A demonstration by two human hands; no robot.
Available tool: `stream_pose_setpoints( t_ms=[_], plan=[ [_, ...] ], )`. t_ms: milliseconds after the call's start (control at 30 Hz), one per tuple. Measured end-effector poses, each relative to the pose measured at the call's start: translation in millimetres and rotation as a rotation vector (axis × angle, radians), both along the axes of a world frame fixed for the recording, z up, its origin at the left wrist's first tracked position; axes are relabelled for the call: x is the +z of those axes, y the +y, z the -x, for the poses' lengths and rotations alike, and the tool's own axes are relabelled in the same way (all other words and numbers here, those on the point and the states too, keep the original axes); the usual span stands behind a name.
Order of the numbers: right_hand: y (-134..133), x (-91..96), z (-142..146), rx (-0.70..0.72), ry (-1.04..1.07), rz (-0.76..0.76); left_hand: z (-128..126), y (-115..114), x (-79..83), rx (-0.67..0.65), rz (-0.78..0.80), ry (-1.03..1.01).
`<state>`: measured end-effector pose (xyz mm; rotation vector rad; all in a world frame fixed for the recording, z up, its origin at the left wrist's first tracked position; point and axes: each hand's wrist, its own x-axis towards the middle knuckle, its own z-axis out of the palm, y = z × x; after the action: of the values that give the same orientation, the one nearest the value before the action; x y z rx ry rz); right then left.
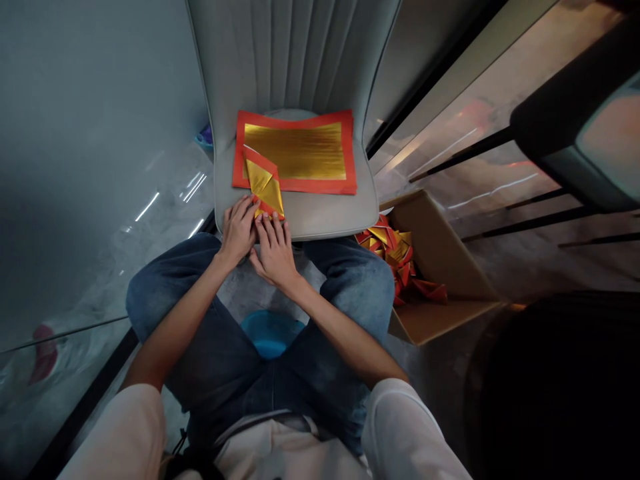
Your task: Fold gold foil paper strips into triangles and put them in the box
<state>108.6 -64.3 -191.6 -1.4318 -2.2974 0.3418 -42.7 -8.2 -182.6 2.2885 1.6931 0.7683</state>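
- Around your grey upholstered chair seat (300, 225), everything in your head-camera view sits close: a channelled backrest (295, 53) rises beyond it, and your denim-covered knees (345, 287) press up to its front edge.
- Right of the chair seat, an open cardboard box (440, 267) sits low, holding a loose heap of folded red-and-gold paper pieces (395, 257).
- Farther right of the chair seat, thin black chair legs (500, 180) cross the view, with a dark rounded shape (550, 400) below them.
- Just left of the chair seat, a small blue-purple object (204, 138) peeks out, too hidden to identify.
- Below the chair seat, a blue plastic basin (271, 332) shows between your legs.
- On the chair seat lies a flat gold sheet with a red border (295, 152), its long side running across the seat.
- At the chair seat's front edge, your folded gold-and-red paper piece (265, 187) overlaps the sheet's lower-left corner. Its long axis tilts from your hands up and slightly left, toward the backrest.
- Your left hand (239, 230) is curled and closed in, its fingertips on the paper's lower end.
- Your right hand (274, 253) sits just beside it, fingers bent and pressing on the same end, so the two hands grip the fold together.
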Motion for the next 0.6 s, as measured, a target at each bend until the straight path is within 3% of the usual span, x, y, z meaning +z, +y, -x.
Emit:
stream_pose_setpoints(
  t_ms=[600],
  plan=[
    [1, -10.5, -20, 0.096, 0.043, 0.002, 0, -10, -5.7, 0.013, -0.054, -0.031]
  ],
)
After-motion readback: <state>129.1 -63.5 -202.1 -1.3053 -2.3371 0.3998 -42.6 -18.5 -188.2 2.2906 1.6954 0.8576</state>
